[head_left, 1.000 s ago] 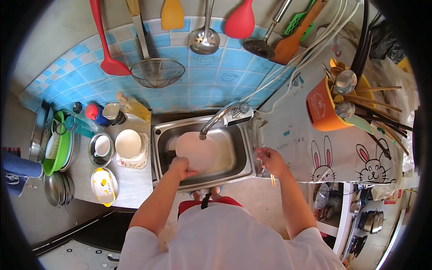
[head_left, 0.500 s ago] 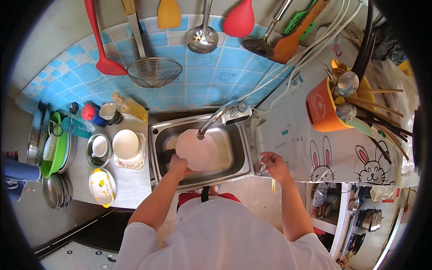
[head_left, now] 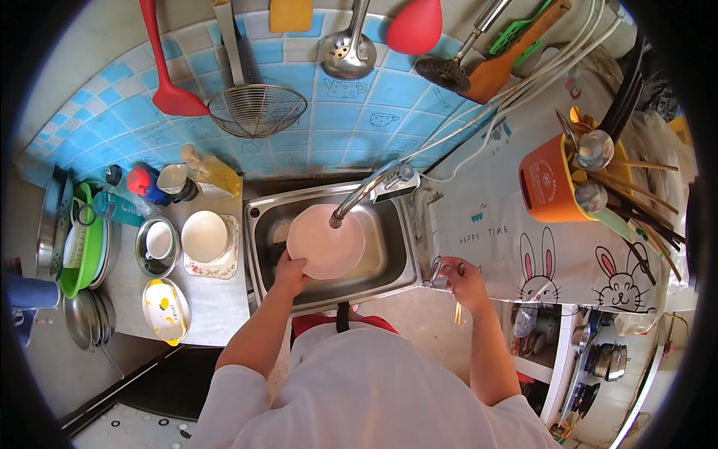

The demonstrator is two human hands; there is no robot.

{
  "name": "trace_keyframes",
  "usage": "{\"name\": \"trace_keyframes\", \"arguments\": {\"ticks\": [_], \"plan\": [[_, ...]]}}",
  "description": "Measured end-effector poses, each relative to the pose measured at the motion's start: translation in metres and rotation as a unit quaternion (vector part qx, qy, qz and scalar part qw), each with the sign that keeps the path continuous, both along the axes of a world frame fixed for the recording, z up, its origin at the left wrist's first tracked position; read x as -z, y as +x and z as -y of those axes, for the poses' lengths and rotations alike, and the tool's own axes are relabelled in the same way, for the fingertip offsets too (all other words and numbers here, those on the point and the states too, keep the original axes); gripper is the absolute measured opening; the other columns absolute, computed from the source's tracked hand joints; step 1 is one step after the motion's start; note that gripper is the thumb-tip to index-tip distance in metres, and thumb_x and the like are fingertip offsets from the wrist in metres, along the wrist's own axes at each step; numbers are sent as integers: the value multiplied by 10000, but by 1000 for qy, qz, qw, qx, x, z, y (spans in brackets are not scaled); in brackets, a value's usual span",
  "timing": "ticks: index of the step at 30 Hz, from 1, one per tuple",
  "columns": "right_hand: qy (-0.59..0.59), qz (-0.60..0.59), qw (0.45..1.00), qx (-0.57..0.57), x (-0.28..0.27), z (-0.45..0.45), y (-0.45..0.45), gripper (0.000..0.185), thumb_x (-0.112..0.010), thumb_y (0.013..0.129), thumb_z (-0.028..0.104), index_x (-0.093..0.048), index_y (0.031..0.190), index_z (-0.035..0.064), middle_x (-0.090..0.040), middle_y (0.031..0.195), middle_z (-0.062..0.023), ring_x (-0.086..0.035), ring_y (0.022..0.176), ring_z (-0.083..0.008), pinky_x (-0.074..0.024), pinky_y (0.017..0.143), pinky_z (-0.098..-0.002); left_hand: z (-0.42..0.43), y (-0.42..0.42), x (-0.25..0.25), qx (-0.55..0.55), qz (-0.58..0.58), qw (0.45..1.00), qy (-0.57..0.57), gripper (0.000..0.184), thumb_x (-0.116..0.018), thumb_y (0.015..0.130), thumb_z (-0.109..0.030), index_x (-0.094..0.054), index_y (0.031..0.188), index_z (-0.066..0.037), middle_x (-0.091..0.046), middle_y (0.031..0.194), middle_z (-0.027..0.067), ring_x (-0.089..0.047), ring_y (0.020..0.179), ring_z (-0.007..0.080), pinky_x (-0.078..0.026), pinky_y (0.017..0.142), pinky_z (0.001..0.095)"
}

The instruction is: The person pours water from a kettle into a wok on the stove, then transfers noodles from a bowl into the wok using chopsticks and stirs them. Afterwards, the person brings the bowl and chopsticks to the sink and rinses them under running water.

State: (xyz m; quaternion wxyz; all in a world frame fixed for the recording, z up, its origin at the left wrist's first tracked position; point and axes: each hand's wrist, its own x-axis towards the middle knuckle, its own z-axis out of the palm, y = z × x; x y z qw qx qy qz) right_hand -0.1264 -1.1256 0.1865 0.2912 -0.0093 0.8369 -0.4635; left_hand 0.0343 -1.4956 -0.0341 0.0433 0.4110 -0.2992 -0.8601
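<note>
My left hand (head_left: 292,275) grips the near-left rim of a pale pink round bowl (head_left: 327,243), thumb over the edge. The bowl is held over the steel sink (head_left: 389,273), and the faucet (head_left: 350,208) reaches above it. To the right of the sink, my right hand (head_left: 463,283) is closed around thin chopsticks (head_left: 458,312), whose light ends point down below the fingers. A shiny metal piece (head_left: 435,269) shows beside its fingertips; its kind is unclear. A dark object in the sink's left part is mostly hidden by the bowl and hand.
Left of the sink stand a white bowl (head_left: 206,236) on a floral dish, a steel bowl (head_left: 142,258) with a cup, a yellow-handled dish (head_left: 166,310) and several bottles. An orange utensil holder (head_left: 550,183) stands on the right counter. A wire strainer (head_left: 258,111) hangs above.
The camera view has shifted slightly. The bowl looks a little larger and closer, still in my left hand. My right hand has turned slightly and keeps hold of the chopsticks.
</note>
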Motion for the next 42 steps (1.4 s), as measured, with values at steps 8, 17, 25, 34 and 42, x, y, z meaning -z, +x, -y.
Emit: {"name": "trace_keyframes", "arguments": {"ticks": [8,17,25,34,42], "plan": [[11,-15,1000,16,-9,-10,13,297,-555,994,159,-653,1228,5,-711,910,-61,-565,637,-101,-480,595,-253,15,-23,10,47,15,993,104,573,-513,904,61,-419,1443,-109,-544,1393,153,-608,1216,397,-550,962,611],[5,-25,999,47,-6,-17,22,276,-572,997,166,-666,1202,7,-712,895,-57,-568,639,-103,-481,593,-259,8,-16,-36,156,198,967,-42,531,-480,867,54,-456,1380,-81,-576,1325,172,-638,1161,385,-562,937,588],[-27,-39,998,51,2,-21,28,266,-585,997,164,-668,1193,5,-708,876,-60,-571,639,-109,-483,600,-265,29,-21,-37,212,73,681,-697,534,-473,821,75,-449,1343,-35,-539,1310,236,-598,1116,447,-518,899,509],[-69,-40,997,17,-7,-16,12,276,-554,1010,145,-659,1230,16,-701,889,-46,-565,667,-98,-491,641,-252,51,-37,-143,210,80,477,-849,581,-523,867,29,-432,1434,-59,-526,1271,220,-545,1147,458,-506,923,535],[-107,-13,994,16,-2,-22,0,302,-564,1003,150,-640,1248,-8,-678,879,-59,-540,644,-93,-461,599,-260,60,-39,-184,231,100,353,-901,546,-522,902,-40,-436,1441,-64,-525,1254,172,-557,1127,396,-558,870,470]]}}
